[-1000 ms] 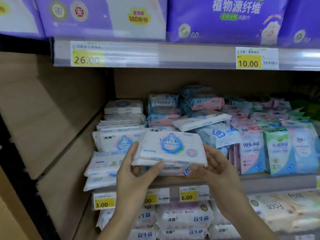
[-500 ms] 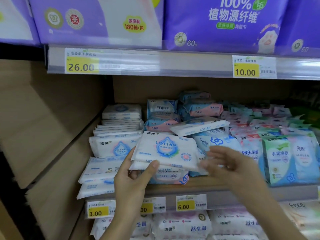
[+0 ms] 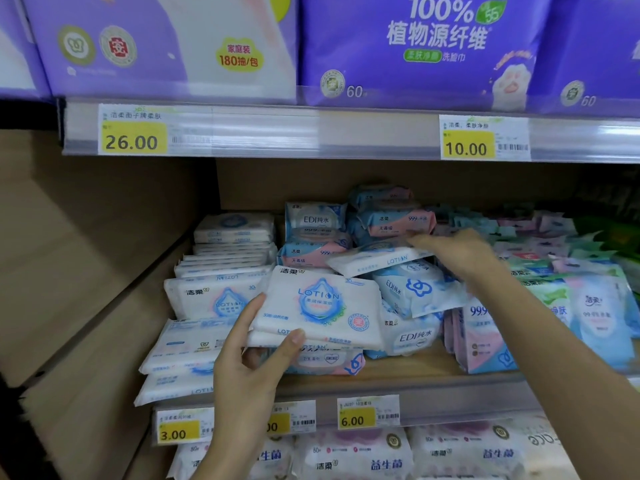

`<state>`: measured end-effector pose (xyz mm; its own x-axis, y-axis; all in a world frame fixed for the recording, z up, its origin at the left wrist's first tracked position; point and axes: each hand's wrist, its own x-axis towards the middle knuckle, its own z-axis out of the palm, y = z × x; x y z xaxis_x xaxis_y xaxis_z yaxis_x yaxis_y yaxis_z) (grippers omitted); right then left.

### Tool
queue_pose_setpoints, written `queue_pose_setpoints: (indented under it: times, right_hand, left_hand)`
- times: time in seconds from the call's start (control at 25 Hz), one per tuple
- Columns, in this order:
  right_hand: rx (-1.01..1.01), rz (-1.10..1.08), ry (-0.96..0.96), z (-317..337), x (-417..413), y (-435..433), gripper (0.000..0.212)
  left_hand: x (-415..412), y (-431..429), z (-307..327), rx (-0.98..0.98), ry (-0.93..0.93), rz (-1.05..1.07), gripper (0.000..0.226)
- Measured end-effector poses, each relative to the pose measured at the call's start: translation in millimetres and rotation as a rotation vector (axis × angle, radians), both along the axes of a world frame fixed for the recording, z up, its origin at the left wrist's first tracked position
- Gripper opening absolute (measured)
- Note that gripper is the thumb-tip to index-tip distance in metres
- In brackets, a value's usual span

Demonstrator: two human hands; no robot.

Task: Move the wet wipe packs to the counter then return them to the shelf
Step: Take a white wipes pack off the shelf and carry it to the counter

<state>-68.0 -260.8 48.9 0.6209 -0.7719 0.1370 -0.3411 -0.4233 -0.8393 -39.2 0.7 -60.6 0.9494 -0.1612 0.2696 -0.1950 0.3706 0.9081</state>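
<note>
The left hand (image 3: pixel 249 375) holds what looks like two white packs (image 3: pixel 322 306) stacked flat, with the thumb on the front lower edge and the fingers underneath. They are in front of the shelf (image 3: pixel 408 374), just above its front edge. The right hand (image 3: pixel 457 252) reaches deeper, to a loose pack (image 3: pixel 375 259) of the same kind that lies tilted on top of the blue packs (image 3: pixel 415 292). Its fingers lie stretched over the right end of this pack, but the hand is blurred, so one cannot tell if it already pinches the pack or only touches it. The step in hand seems to be taking one more pack for the counter. To do it well, the right hand should take the pack by its short end, thumb below and fingers above, and lift it a little before pulling, because the soft packs under it may slide forward with it. The left hand should hold its stack level and firm, since smooth wrappers slip easily.
</note>
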Motion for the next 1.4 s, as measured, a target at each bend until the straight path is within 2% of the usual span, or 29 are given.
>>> queue_pose_setpoints:
  times: [0.12,0.2,0.32,0.44,0.52,0.6,0.68,0.8,1.0,1.12,1.28,1.4]
  right_hand:
    - [-0.075,-0.014,0.002,-7,2,7,0.054]
    - [-0.084,-0.031,-0.13,-16,4,9,0.05]
    - [-0.044,-0.01,-0.359,-22,1,11,0.03]
    - [0.076,0.094,-0.609,-15,-12,16,0.022]
    - [0.236,0.208,-0.773,-4,-23,23,0.021]
    - [0.362,0.295,-0.852,6,-32,30,0.023]
    - [0.401,0.382,-0.789,14,-38,37,0.025]
    - [0.404,0.604,-0.558,14,-33,48,0.04]
    - [0.27,0.855,-0.197,2,0,70,0.028]
    - [-0.032,0.903,-0.075,-2,25,79,0.021]
    - [-0.391,0.907,-0.03,0,44,97,0.02]
    - [-0.603,0.856,-0.006,-1,49,109,0.019]
  left_hand:
    - [1,-1,-3,-0.018,0.003,-0.015,0.062]
    - [1,-1,-3,-0.021,0.01,-0.006,0.061]
    - [-1,-1,0,-0.005,0.016,0.008,0.061]
    - [-2,-1,2,0.004,0.017,0.011,0.06]
    - [-1,1,0,-0.002,0.009,0.004,0.06]
    - [-1,3,-4,-0.017,0.014,-0.003,0.059]
    - [0,5,-7,-0.03,0.022,-0.001,0.059]
    - [0,7,-10,-0.013,0.011,-0.004,0.059]
    - [1,9,-14,-0.01,0.0,-0.022,0.058]
    - [2,9,-16,-0.031,0.004,-0.029,0.063]
    - [0,10,-15,-0.112,0.055,-0.087,0.084]
    - [-1,5,-13,-0.137,0.098,-0.033,0.08]
